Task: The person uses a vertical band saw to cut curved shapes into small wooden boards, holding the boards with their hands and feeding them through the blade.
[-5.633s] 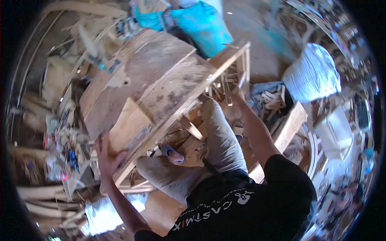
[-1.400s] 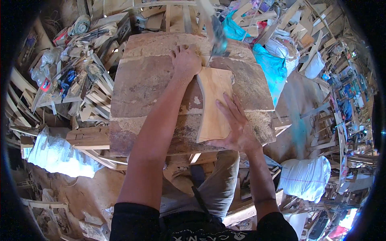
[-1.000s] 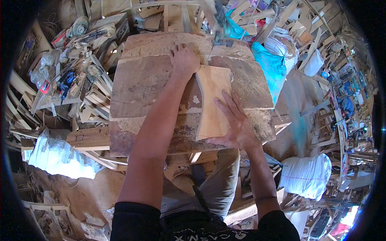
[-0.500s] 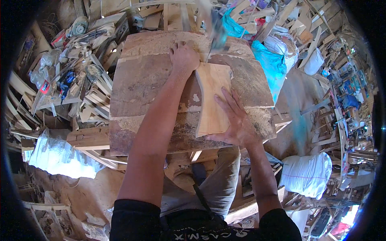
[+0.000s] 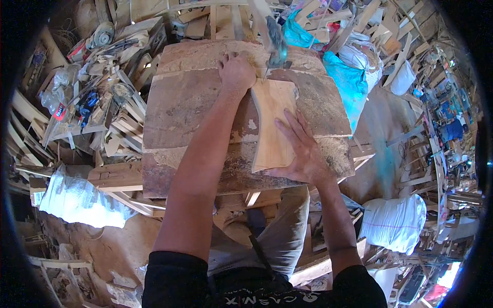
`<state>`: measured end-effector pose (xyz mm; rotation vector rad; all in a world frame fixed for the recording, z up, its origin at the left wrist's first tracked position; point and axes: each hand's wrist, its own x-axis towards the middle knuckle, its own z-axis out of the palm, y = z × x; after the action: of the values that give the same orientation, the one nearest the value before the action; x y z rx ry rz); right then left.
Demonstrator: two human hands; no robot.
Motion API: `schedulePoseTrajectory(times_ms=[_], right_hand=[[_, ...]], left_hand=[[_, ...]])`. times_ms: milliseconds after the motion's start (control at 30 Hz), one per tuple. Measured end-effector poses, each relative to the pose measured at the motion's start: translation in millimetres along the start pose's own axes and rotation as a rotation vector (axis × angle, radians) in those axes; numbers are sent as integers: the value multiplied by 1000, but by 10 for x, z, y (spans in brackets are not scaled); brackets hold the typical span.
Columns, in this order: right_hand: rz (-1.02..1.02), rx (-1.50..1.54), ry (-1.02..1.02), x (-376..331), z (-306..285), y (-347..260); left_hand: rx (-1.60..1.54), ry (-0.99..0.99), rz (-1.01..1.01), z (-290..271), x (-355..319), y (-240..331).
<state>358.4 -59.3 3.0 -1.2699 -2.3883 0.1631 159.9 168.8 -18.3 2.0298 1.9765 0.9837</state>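
A pale wooden board (image 5: pixel 273 120) with curved sides lies flat on a worn, dusty wooden worktable (image 5: pixel 195 105). At its far edge stands a thin upright saw blade (image 5: pixel 265 76), below a wooden arm (image 5: pixel 262 18) with a dark blue-green piece (image 5: pixel 277 45) at its end. My left hand (image 5: pixel 238 73) rests beside the board's far left corner, fingers curled down; what lies under them is hidden. My right hand (image 5: pixel 302 149) is spread over the board's near right part, fingers flat on top and thumb along the near edge.
Sawdust (image 5: pixel 328 154) covers parts of the tabletop. Scrap wood and a plastic bottle (image 5: pixel 55 107) crowd a stand at left. A turquoise sack (image 5: pixel 349 84) hangs against the table's right side. White sacks (image 5: pixel 393 223) stand at lower right, and a wrapped bundle (image 5: pixel 84 197) at lower left.
The wooden arm and its blue-green end piece, blurred before, look sharper and slightly shifted. Both hands and the board hold nearly the same place; the whole view has shifted a little.
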Motion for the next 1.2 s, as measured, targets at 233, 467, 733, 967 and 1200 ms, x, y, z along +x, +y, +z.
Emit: schedulePoseTrajectory(times_ms=[233, 467, 733, 967, 1200], right_hand=[[-22, 12, 18, 30, -1, 10], [-28, -5, 20, 32, 12, 30], [-13, -9, 15, 48, 4, 38], [-26, -8, 23, 84, 20, 16], [5, -2, 14, 88, 13, -2]], left_hand=[[11, 27, 5, 48, 21, -34], [20, -22, -12, 65, 77, -43], [-19, -46, 3, -2, 63, 2], [50, -3, -24, 78, 133, -80], [13, -1, -17, 52, 108, -13]])
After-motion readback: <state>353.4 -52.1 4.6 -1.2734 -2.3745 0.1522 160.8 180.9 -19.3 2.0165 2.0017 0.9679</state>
